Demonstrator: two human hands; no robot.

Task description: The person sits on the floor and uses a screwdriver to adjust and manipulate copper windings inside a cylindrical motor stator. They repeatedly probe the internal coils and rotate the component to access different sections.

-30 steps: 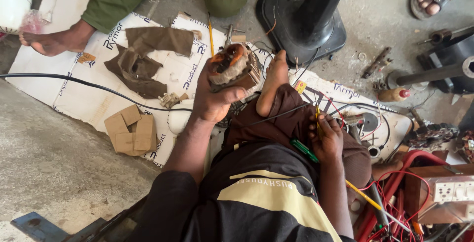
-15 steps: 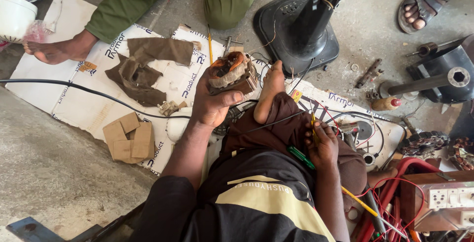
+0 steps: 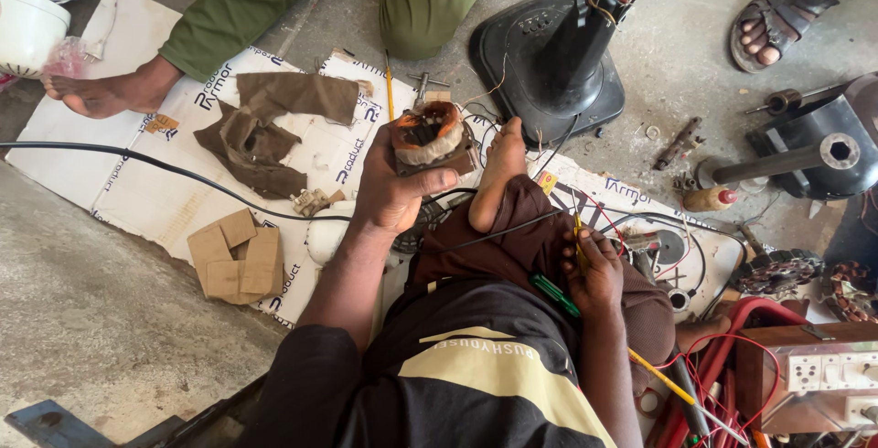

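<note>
1. Gripping a copper-wound motor stator: left hand, fingers curled around it from below, raised above the white cardboard sheet.
2. Right hand: closed, pinching thin yellow and red wires beside the knee.
3. Green screwdriver: just left of the right hand.
4. Black fan base: beyond both hands.

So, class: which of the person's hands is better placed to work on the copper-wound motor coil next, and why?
Probably the right hand: it holds a thin yellow-handled tool, while the left hand is already occupied gripping the motor coil.
</note>
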